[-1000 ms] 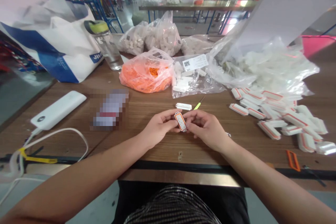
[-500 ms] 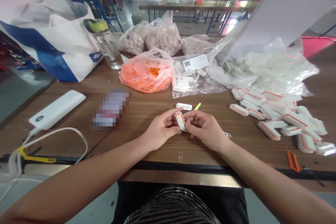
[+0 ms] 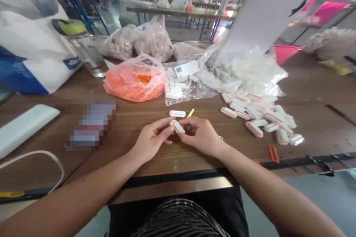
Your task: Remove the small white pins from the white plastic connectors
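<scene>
A small white plastic case with an orange edge is held between both hands above the table's front middle. My left hand grips its left end, thumb in front and fingers behind. My right hand is closed at its right end, with some fingers hidden behind it. Just beyond the hands lies another white plastic piece. To its right is a thin tool with a yellow-green handle. Some tiny white bits show beside my right wrist.
White cases with orange edges lie heaped at right, near an orange frame. Behind stand a bag of orange parts, clear bags, a bottle and a shopping bag. A white power bank is at left.
The case has turned in my hands: its perforated face with the orange border showed before, and now a plain white side shows. The view has swung to the right.
</scene>
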{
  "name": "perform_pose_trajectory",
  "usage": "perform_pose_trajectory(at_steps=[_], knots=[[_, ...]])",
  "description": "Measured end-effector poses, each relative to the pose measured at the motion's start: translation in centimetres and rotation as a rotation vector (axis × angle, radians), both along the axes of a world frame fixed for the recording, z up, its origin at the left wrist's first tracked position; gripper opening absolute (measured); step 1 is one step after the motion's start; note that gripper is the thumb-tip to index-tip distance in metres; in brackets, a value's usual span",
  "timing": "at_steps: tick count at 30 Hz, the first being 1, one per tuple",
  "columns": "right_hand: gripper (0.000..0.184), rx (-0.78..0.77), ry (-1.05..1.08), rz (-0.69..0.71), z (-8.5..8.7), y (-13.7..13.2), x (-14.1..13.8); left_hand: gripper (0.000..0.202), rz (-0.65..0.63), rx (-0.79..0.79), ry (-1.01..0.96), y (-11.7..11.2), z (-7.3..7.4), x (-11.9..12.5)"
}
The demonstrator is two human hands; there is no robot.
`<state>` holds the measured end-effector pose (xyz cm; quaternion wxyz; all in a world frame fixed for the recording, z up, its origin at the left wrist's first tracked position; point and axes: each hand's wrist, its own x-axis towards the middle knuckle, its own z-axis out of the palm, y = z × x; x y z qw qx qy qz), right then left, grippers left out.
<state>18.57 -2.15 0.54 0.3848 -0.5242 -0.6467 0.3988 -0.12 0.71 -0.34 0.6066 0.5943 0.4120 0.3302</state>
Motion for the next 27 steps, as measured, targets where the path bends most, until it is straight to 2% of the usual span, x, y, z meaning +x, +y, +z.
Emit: perform_pose_trajectory(at_steps=[4,7,9,11,13,15,17,20,23,27], knots=[[0.032,0.049,-0.085,-0.161,3.5,0.7,3.8,0.042,0.040,0.032,0.023,0.4,-0.1,-0.1],[0.034,0.045,-0.421,-0.430,5.8,1.6,9.1,0.036,0.025,0.051,0.061,0.4,-0.2,0.0],[0.036,-0.025,-0.679,-0.613,6.4,2.2,12.7,0.035,0.008,0.060,0.069,0.3,-0.3,0.1],[0.037,-0.082,-0.841,-0.698,6.4,2.8,15.2,0.035,-0.001,0.060,0.070,0.1,-0.4,0.3],[0.040,-0.009,-0.908,-0.737,6.0,3.4,16.2,0.035,-0.004,0.059,0.071,0.1,-0.4,0.3],[0.037,0.099,-0.880,-0.719,5.4,4.4,15.5,0.036,-0.003,0.061,0.072,0.1,-0.4,0.4],[0.032,0.144,-0.813,-0.632,4.6,6.0,13.7,0.036,0.004,0.063,0.069,0.0,-0.5,0.3],[0.027,0.067,-0.651,-0.380,3.2,9.4,10.0,0.035,0.013,0.055,0.058,0.0,-0.7,0.2],[0.029,0.002,-0.628,-0.319,2.0,13.2,7.4,0.034,0.015,0.050,0.052,0.0,-0.7,0.2],[0.029,-0.051,-0.663,-0.279,1.2,17.0,6.3,0.031,0.009,0.053,0.063,0.0,-0.6,0.2]])
